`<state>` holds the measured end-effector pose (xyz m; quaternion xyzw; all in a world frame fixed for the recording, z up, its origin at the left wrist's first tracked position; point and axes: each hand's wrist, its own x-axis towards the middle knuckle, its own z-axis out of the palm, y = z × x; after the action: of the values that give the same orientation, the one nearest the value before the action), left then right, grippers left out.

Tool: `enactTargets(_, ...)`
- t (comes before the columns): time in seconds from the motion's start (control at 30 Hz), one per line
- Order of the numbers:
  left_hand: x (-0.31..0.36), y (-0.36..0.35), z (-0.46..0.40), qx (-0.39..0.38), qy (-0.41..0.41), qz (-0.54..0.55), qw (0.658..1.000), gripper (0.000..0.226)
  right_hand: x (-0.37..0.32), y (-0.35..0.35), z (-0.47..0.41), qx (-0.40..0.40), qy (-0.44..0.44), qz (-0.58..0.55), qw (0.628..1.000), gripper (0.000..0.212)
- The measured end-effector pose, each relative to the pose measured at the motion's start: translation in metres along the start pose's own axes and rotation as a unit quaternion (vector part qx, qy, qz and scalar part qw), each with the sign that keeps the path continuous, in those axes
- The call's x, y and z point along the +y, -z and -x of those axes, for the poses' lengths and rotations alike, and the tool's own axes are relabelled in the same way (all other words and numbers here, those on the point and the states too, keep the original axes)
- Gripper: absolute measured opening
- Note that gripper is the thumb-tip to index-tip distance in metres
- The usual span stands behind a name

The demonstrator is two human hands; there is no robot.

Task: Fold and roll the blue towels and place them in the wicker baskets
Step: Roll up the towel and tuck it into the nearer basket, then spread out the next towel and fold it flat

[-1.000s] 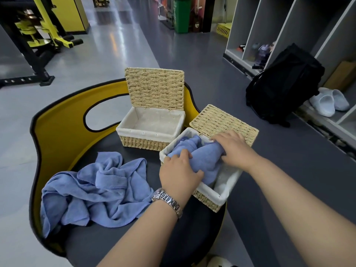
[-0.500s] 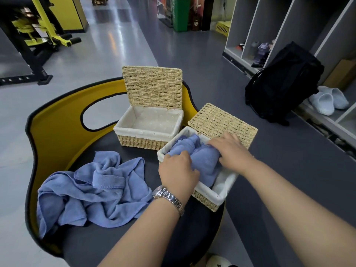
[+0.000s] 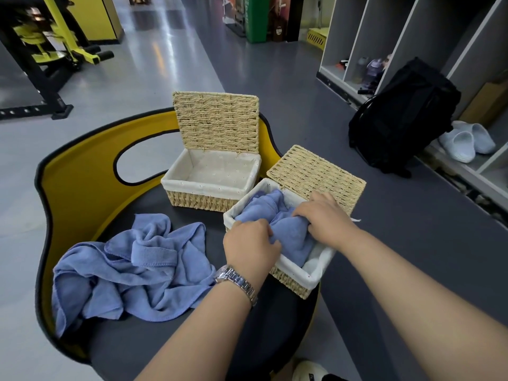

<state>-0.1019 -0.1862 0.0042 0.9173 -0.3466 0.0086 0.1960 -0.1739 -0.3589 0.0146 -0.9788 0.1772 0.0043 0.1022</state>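
Grip: both hands are closed on the rolled towel [image 3: 286, 229] inside the near basket [image 3: 308, 279]; the left hand [image 3: 251, 247] clamps its near end, the right hand [image 3: 324, 218] pinches its far side with fingers curled into the cloth.
Landmark: near basket, white-lined, lid [image 3: 316, 177] tipped back behind it.
Step in hand: seating the first towel; it looks like a tuck-and-press to get the bundle below the rim.
Towel in basket: blue, soft, bunched more than neatly rolled, one end reaching the far-left corner; white lining shows bare at the near-right corner.
Second towel [image 3: 132, 270]: left of the near basket, crumpled in a loose heap on the dark seat [image 3: 143, 345], neither folded nor rolled.
Empty basket [image 3: 211, 182]: just behind and left of the near basket, lid upright, nothing inside.
Progress: roughly halfway, by my reading.
Next move: release the bundle, reach left for the heap, and spread it flat before folding; the seat offers little free room.
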Motion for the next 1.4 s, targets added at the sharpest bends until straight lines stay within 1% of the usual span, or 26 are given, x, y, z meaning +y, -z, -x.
enactTargets(0.07,0.001,0.001,0.0,0.008,-0.003,0.002,1.0,0.021,0.001,0.002,0.001,0.004,-0.004,-0.004,1.0,0.035)
enactTargets(0.17,0.0,-0.001,-0.001,-0.024,0.016,-0.002,1.0,0.023,-0.001,-0.001,0.003,-0.007,-0.011,0.008,1.0,0.035)
enactTargets(0.23,0.0,-0.002,-0.001,-0.028,0.014,-0.003,1.0,0.024,-0.001,-0.003,0.003,-0.016,-0.014,0.008,1.0,0.036)
enactTargets(0.3,-0.002,-0.001,0.0,-0.01,0.002,-0.002,1.0,0.025,0.0,-0.002,0.001,-0.018,-0.011,-0.001,1.0,0.041)
enactTargets(0.37,-0.004,0.002,0.002,0.012,-0.008,0.008,1.0,0.025,0.001,0.0,0.002,-0.009,0.013,0.013,1.0,0.05)
enactTargets(0.43,-0.008,0.01,0.004,0.032,-0.017,0.024,0.999,0.02,-0.003,0.005,0.004,0.009,0.04,0.032,0.999,0.053)
enactTargets(0.5,-0.015,0.021,0.009,0.046,-0.02,0.032,0.998,0.014,-0.014,0.013,0.007,0.039,0.052,0.033,0.997,0.048)
enactTargets(0.6,-0.033,0.04,0.025,0.057,-0.02,0.016,0.998,0.014,-0.041,0.024,0.012,0.08,0.072,0.033,0.994,0.034)
enactTargets(0.67,-0.048,0.057,0.038,0.061,-0.018,0.01,0.998,0.014,-0.067,0.03,0.017,0.082,0.098,0.033,0.991,0.022)
enactTargets(0.73,-0.063,0.076,0.05,0.068,0.003,0.024,0.997,0.014,-0.097,0.036,0.025,0.072,0.127,0.028,0.989,0.015)
enactTargets(0.8,-0.081,0.094,0.064,0.087,0.034,0.027,0.995,0.013,-0.128,0.038,0.035,0.073,0.154,0.008,0.985,0.012)
enactTargets(0.9,-0.112,0.109,0.085,0.082,0.081,0.019,0.993,0.012,-0.165,0.029,0.045,0.106,0.183,-0.035,0.977,0.008)
enactTargets(0.97,-0.136,0.109,0.094,0.076,0.093,0.013,0.993,0.013,-0.184,0.017,0.047,0.112,0.188,-0.051,0.975,0.009)
enactTargets(1.07,-0.166,0.101,0.092,0.068,0.085,-0.018,0.994,0.014,-0.202,-0.004,0.045,0.117,0.183,-0.061,0.974,0.012)
enactTargets(1.1,-0.173,0.098,0.088,0.065,0.084,-0.026,0.994,0.018,-0.206,-0.012,0.043,0.116,0.189,-0.061,0.973,0.013)
enactTargets(1.17,-0.183,0.092,0.081,0.058,0.086,-0.048,0.994,0.036,-0.21,-0.02,0.041,0.09,0.205,-0.061,0.973,0.014)
enactTargets(1.23,-0.19,0.085,0.075,0.037,0.089,-0.07,0.993,0.054,-0.21,-0.025,0.036,0.071,0.205,-0.065,0.974,0.014)
enactTargets(1.27,-0.194,0.081,0.072,0.025,0.09,-0.08,0.992,0.058,-0.209,-0.026,0.033,0.067,0.2,-0.069,0.975,0.014)
enactTargets(1.3,-0.197,0.078,0.07,0.014,0.094,-0.094,0.991,0.056,-0.207,-0.027,0.03,0.068,0.191,-0.08,0.976,0.014)
enactTargets(1.4,-0.203,0.074,0.064,-0.008,0.134,-0.132,0.982,0.028,-0.198,-0.033,0.022,0.045,0.146,-0.101,0.983,0.009)
